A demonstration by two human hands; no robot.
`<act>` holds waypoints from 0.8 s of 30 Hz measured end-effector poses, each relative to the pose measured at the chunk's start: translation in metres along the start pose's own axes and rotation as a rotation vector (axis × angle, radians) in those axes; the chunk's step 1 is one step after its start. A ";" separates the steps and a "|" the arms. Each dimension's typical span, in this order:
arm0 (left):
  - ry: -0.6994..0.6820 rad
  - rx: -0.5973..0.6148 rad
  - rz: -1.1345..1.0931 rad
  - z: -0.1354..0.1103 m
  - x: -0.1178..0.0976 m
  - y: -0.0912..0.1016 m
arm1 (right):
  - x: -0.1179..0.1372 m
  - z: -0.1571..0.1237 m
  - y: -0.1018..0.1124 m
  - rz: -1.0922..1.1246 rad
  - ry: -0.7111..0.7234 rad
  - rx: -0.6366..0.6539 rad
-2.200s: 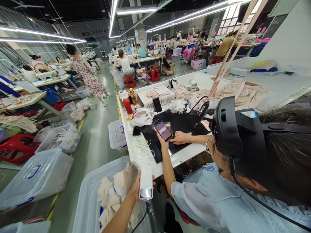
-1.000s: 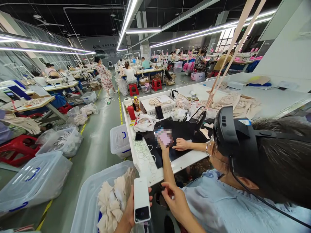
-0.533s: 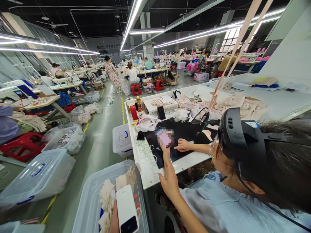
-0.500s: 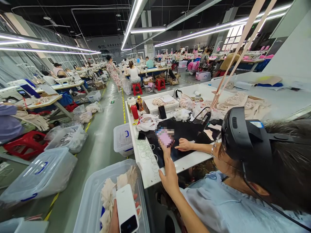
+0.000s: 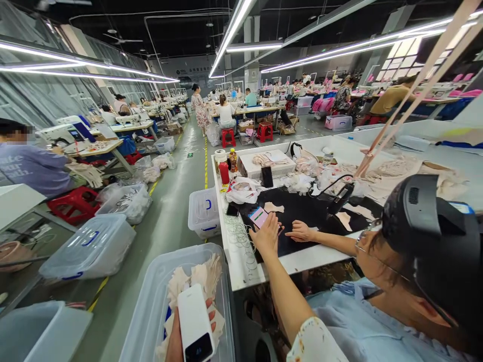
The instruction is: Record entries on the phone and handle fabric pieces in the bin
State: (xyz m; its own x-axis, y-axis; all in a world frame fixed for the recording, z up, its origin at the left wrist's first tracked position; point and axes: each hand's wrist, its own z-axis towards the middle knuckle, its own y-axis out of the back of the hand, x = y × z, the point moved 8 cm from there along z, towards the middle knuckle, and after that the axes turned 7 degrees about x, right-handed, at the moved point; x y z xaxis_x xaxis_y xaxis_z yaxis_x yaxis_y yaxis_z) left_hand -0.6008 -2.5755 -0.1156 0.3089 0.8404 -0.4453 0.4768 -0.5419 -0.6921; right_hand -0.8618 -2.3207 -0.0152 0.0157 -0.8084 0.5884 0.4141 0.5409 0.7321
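Observation:
Low in the view, my left hand (image 5: 175, 334) is wrapped around a white power bank (image 5: 195, 319) with a dark display at its lower end. It is above a clear plastic bin holding beige fabric pieces (image 5: 206, 274). From a white floral sleeve, my right hand (image 5: 267, 235) reaches over the work table, fingers stretched out over the lower part of a phone (image 5: 259, 216) with a pink screen. Whether it touches the screen is hidden. Close by on the right is a hand (image 5: 301, 231) of a co-worker in light blue who wears a black headset (image 5: 418, 216).
The white table (image 5: 241, 276) has a black mat (image 5: 298, 206), beige cut pieces, a second phone (image 5: 266, 177), a plastic bag (image 5: 243, 190) and bottles. Lidded bins (image 5: 88, 246) stand along the aisle. Peach straps (image 5: 411, 95) hang at the right. Other people sit at sewing machines.
The view has swung left, so the table and co-worker appear further right. My right hand has gone from pointing at the phone to covering its lower part. My left hand keeps the power bank.

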 end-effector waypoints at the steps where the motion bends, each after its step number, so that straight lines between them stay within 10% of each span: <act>1: -0.005 0.001 -0.016 -0.003 -0.001 0.002 | -0.001 0.003 -0.002 -0.032 -0.002 0.003; 16: -0.186 0.028 -0.089 -0.053 -0.015 0.025 | -0.016 -0.024 0.022 -0.140 0.053 -0.072; 24: -0.190 0.009 -0.065 -0.071 -0.017 0.046 | 0.046 -0.039 0.102 -0.016 0.179 -0.144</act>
State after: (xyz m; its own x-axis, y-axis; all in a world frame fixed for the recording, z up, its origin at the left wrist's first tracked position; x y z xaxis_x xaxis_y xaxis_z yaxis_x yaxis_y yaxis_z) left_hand -0.5257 -2.6149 -0.0989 0.1166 0.8591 -0.4984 0.4825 -0.4876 -0.7276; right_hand -0.7834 -2.3121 0.0732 0.1641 -0.8520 0.4971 0.5407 0.4992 0.6771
